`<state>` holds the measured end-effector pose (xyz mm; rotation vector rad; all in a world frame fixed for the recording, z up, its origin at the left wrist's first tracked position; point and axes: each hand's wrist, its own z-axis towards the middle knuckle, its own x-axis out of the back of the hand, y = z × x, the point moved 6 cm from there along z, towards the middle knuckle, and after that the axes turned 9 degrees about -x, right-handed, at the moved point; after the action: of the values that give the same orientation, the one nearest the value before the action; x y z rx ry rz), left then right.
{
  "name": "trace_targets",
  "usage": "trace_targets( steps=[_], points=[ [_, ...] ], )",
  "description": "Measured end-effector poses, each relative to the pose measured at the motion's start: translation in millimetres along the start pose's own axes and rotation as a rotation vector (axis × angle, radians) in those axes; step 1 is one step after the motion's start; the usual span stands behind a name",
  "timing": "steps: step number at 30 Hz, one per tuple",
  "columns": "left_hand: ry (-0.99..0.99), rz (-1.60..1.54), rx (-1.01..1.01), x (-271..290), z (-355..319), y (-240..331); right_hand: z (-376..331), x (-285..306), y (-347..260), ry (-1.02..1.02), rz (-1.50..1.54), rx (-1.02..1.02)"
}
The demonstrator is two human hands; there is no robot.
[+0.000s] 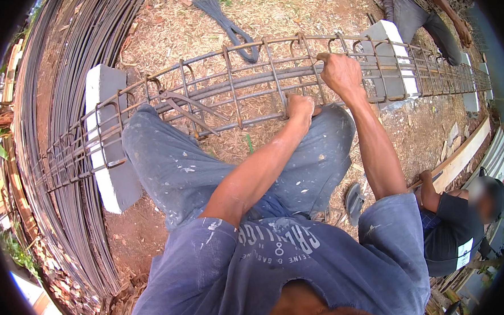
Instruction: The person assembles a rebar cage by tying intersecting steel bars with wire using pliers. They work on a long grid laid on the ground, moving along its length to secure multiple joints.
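Observation:
A long cage of steel rebar [233, 88] crosses in front of me, made of lengthwise bars and square stirrups. My left hand [300, 108] is closed at its near side, around a stirrup [277, 79] just above my knee. Farther right and higher, my right hand [342, 75] is closed on another stirrup [309, 60] close to the top bar. Both palms are turned away, so exactly how the fingers wrap is hidden. Rusty end-cutting pincers [193, 104] rest on the cage left of my hands, handles spread.
Grey-and-white blocks [114, 176] [402, 57] support the cage. A folded bundle of tie wire [230, 25] lies beyond it. Long rods [83, 52] are stacked at left. One person [459, 225] sits at right by a plank [463, 154]; another [421, 21] is at far right. A sandal [354, 204] lies nearby.

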<state>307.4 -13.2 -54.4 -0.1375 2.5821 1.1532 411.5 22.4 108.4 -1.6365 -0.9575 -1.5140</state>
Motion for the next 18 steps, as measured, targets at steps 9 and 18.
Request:
trace_targets(
  steps=[9, 18],
  points=[
    [-0.143, 0.054, 0.069, -10, 7, 1, 7, -57, -2, -0.216, 0.022, 0.121],
    [0.223, -0.036, 0.0, 3, -22, 14, 21, -108, -12, -0.197, 0.378, -0.08]
  ],
)
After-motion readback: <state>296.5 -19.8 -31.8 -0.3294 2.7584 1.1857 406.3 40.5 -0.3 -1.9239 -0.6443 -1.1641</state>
